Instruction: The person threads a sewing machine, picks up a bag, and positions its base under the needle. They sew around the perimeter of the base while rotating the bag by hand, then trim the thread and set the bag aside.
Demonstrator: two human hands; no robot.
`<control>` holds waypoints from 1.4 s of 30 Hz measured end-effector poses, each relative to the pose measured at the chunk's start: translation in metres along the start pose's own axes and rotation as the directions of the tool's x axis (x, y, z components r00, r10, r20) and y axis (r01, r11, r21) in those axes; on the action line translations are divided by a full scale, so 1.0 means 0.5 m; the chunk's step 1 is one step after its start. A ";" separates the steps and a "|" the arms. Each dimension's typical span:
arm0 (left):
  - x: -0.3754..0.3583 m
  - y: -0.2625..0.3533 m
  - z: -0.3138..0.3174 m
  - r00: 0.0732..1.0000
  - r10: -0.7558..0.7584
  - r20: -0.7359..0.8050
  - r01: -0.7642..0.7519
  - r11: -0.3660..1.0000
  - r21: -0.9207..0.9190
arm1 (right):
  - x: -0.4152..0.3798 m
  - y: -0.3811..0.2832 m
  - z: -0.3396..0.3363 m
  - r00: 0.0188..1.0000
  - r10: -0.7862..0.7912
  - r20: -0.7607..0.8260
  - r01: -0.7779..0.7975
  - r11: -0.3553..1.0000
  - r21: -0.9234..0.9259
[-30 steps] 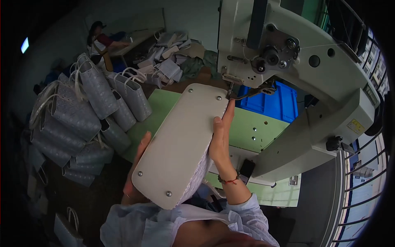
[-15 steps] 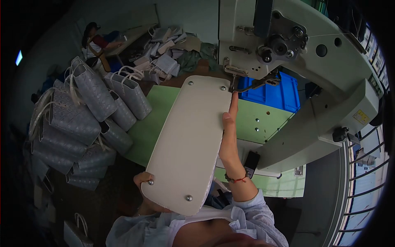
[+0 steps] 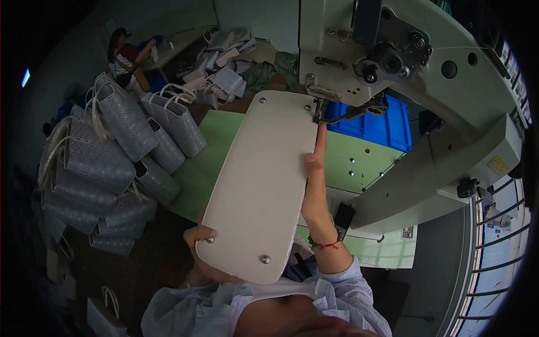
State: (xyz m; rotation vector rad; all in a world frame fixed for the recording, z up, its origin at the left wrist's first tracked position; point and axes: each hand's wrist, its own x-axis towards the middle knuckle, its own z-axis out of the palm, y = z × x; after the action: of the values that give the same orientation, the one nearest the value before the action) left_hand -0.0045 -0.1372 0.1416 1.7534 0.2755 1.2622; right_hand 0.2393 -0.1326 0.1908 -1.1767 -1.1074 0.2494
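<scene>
The left hand (image 3: 195, 240) pinches a cream, round-cornered, metal-studded bag (image 3: 258, 180), its far end by a pale metal sewing machine (image 3: 449, 95); the right hand (image 3: 315, 177), finger outstretched, touches the bag's edge (full grip unclear). Contents of the blue plastic crate (image 3: 368, 124) and patterned grey bags (image 3: 122, 121) cannot be told.

Here's the bag (image 3: 255, 185) between the two hands, left hand (image 3: 197, 241) at its near left corner, right hand (image 3: 315, 168) along its right edge; the machine (image 3: 460, 101) stands to the right, its head over the far right corner; the crate (image 3: 373, 126) sits just beyond; the phone (image 3: 342, 216) lies between right wrist and machine. Left of the worktable (image 3: 205, 163), stacked bags (image 3: 98, 157); behind, a person (image 3: 126, 60) at a table, a heap (image 3: 224, 76) to its right.
</scene>
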 end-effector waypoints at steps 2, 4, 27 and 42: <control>0.010 -0.003 -0.001 1.000 -0.010 0.010 0.010 0.999 -0.037 | 0.001 0.001 -0.001 1.000 0.001 0.009 -0.001 1.000 0.001; 0.024 0.001 0.006 1.000 0.008 0.026 -0.008 1.000 0.009 | 0.000 0.000 -0.001 1.000 0.004 0.022 -0.004 1.000 0.006; 0.136 -0.052 0.001 0.979 0.175 0.104 -0.179 0.984 0.027 | -0.003 -0.015 -0.014 0.984 0.103 0.146 -0.122 0.984 0.127; 0.192 -0.072 0.015 0.980 0.172 0.095 -0.170 0.985 -0.026 | 0.003 -0.017 -0.021 0.987 -0.023 0.162 0.018 0.999 0.034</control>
State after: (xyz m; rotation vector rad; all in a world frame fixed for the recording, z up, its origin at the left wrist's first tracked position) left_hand 0.0564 -0.0607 0.1737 1.8488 0.0579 1.2912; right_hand 0.2454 -0.1417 0.1991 -1.1305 -1.2527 0.3507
